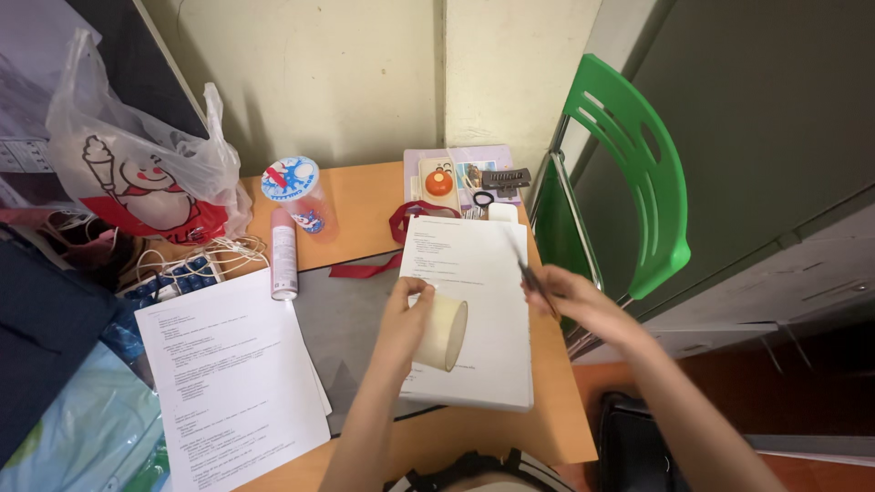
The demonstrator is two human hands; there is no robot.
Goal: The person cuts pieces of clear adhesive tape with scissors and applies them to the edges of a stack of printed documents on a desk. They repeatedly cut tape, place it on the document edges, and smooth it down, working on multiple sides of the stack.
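Tape roll point(444, 332), wide and cream-coloured, sits upright on edge in my left hand point(407, 319); fingers are curled round its near rim, thumb on top. Roll hovers over, or rests on, the thick stack of printed sheets point(474, 310) at the middle of the desk point(365, 205) — cannot tell which from this angle.

My right hand point(570, 296) is closed on a slim dark tool point(533, 278), pinched between thumb and fingers, tip pointing up and away toward the far edge of the stack. Could be a pen or a blade; too blurred to say.

Progress, as judged: no strip of tape is visibly pulled free, and none shows on the sheets. Roll and tool are well apart. I read this as early, with both items in hand and nothing yet applied.

Unclear or hidden: the free end of the tape is not visible. A second pile of printed pages point(232, 378) lies left, loose. Red ribbon point(401, 239) is partly under the stack.
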